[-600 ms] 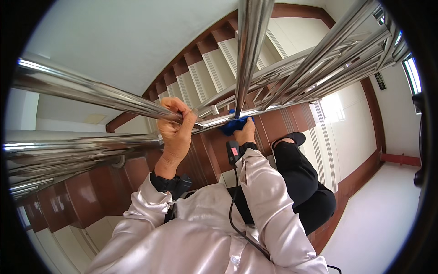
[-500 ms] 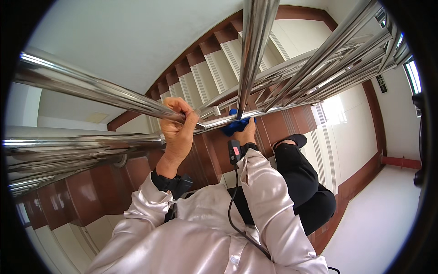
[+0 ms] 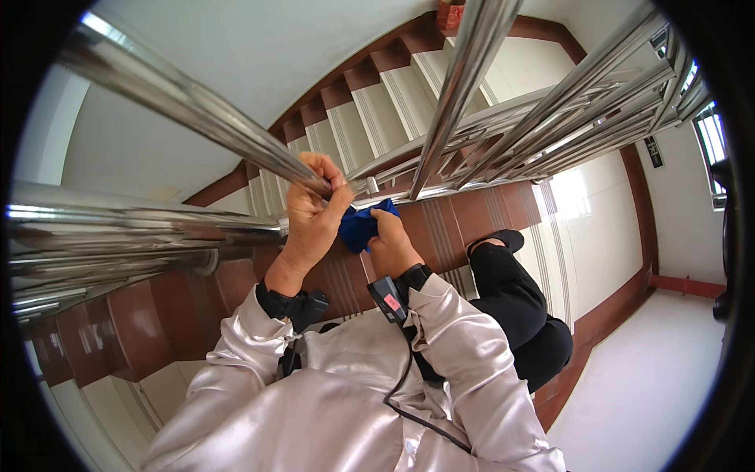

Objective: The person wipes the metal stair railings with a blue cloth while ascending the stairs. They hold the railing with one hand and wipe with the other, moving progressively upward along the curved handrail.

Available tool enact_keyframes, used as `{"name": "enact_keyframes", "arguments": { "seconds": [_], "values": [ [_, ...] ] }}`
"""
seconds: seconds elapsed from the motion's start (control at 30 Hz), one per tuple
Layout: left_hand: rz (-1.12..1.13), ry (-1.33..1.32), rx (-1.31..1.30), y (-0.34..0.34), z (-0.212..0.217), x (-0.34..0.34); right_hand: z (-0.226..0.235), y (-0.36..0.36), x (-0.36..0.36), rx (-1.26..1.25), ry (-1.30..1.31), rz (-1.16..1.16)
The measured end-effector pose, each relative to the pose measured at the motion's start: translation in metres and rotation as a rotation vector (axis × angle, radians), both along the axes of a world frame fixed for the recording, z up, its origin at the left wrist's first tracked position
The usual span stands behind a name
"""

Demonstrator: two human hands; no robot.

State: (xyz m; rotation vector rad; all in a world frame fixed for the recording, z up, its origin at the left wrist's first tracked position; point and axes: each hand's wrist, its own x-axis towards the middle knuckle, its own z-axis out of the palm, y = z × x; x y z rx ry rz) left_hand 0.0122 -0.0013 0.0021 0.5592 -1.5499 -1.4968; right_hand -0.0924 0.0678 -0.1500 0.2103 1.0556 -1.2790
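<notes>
My left hand (image 3: 313, 214) is closed around the lower part of a shiny metal railing post (image 3: 212, 106). Its fingers curl over the far side of the tube. Close beside it, my right hand (image 3: 390, 240) grips a bunched blue cloth (image 3: 359, 230), thumb on top. The cloth lies against the low horizontal rail (image 3: 452, 189), near the foot of the post, and partly hides that rail. Part of the cloth's far edge is behind my left fingers.
Thick steel rails (image 3: 141, 224) run off to the left, and another upright post (image 3: 464, 94) stands right of my hands. Beyond the railing, cream and brown stairs (image 3: 370, 118) curve downward. Brown steps (image 3: 149, 322) lie beneath me. My shoe (image 3: 503, 240) rests at the right.
My right hand has moved left along the low rail with the blue cloth, away from the right post and toward my left hand. My left hand still holds its post.
</notes>
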Motion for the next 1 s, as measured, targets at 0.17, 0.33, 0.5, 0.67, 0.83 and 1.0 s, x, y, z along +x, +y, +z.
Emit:
{"name": "enact_keyframes", "arguments": {
  "seconds": [0.17,0.33,0.5,0.67,0.83,1.0],
  "values": [
    [-0.046,-0.282,-0.067,0.008,0.003,0.014,0.034,0.006,0.005,-0.279,-0.035,-0.007],
    [-0.221,-0.565,0.043,0.029,-0.007,0.055,0.044,0.006,0.003,-0.3,-0.094,0.107],
    [-0.345,-0.838,0.046,0.028,-0.001,0.072,0.054,0.014,0.008,-0.378,-0.101,0.216],
    [-0.302,-0.763,-0.283,0.024,-0.031,0.063,0.076,0.021,0.012,-0.46,-0.084,0.315],
    [-0.195,-0.787,-0.213,0.023,-0.038,0.063,0.081,0.029,0.008,-0.491,0.02,0.441],
    [-0.066,-0.837,-0.145,0.015,-0.028,0.068,0.083,0.028,0.005,-0.521,0.23,0.527]
  ]
}}
